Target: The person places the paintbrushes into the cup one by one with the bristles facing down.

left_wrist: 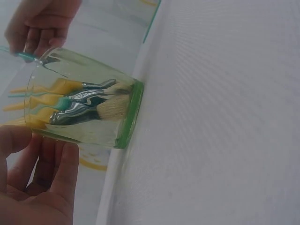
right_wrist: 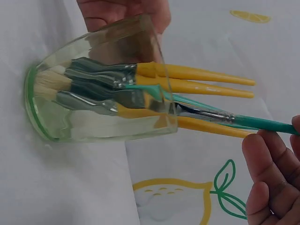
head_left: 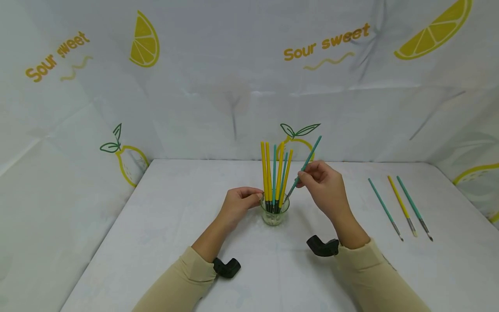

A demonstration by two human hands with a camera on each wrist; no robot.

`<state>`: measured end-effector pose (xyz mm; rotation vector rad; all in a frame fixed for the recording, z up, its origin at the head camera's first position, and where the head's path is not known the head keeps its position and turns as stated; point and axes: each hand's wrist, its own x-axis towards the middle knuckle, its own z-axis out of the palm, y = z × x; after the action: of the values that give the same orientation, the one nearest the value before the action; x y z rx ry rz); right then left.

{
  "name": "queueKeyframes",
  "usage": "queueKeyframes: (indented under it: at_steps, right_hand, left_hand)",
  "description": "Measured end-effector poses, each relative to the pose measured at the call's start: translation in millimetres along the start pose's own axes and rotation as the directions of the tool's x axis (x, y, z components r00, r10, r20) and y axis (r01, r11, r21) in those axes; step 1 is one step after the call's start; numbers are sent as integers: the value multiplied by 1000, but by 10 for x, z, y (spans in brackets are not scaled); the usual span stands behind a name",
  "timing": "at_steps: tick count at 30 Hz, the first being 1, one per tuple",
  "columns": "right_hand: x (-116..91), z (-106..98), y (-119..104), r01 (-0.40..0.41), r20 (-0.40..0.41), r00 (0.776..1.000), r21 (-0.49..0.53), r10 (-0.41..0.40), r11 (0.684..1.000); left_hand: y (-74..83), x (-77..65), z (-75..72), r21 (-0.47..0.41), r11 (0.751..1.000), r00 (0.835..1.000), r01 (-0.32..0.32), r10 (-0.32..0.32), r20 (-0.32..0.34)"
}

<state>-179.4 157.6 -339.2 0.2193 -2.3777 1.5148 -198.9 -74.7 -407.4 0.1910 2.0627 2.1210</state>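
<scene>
A clear greenish glass cup point(head_left: 273, 218) stands on the table, holding several yellow and teal paintbrushes point(right_wrist: 201, 87) with bristles down. My left hand point(head_left: 242, 200) holds the cup at the left side of its rim, thumb and fingers close around the edge in the left wrist view. With thumb and fingertips, my right hand point(head_left: 324, 184) pinches a teal paintbrush point(head_left: 311, 152) by its handle. That brush leans to the right, its metal ferrule point(right_wrist: 201, 113) at the mouth of the cup and its bristle end overlapped by the glass.
To the right on the white tabletop point(head_left: 156, 225) lie a thin teal brush point(head_left: 383, 204), a yellow brush point(head_left: 400, 201) and a thicker teal brush point(head_left: 411, 203), side by side. Behind the table hangs a white cloth point(head_left: 202, 86) printed with lemons.
</scene>
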Motion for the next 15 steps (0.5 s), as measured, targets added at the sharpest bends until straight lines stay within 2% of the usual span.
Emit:
queueKeyframes:
  at_steps: [8, 15]
  right_hand:
    - [-5, 145, 129, -77, 97, 991, -99, 87, 992]
    - [-9, 236, 195, -110, 190, 971, -183, 144, 977]
  left_hand:
    - [-2, 3, 0, 0, 1000, 1000, -2, 2, -1]
    - [-8, 10, -1, -2, 1000, 1000, 5, -5, -3]
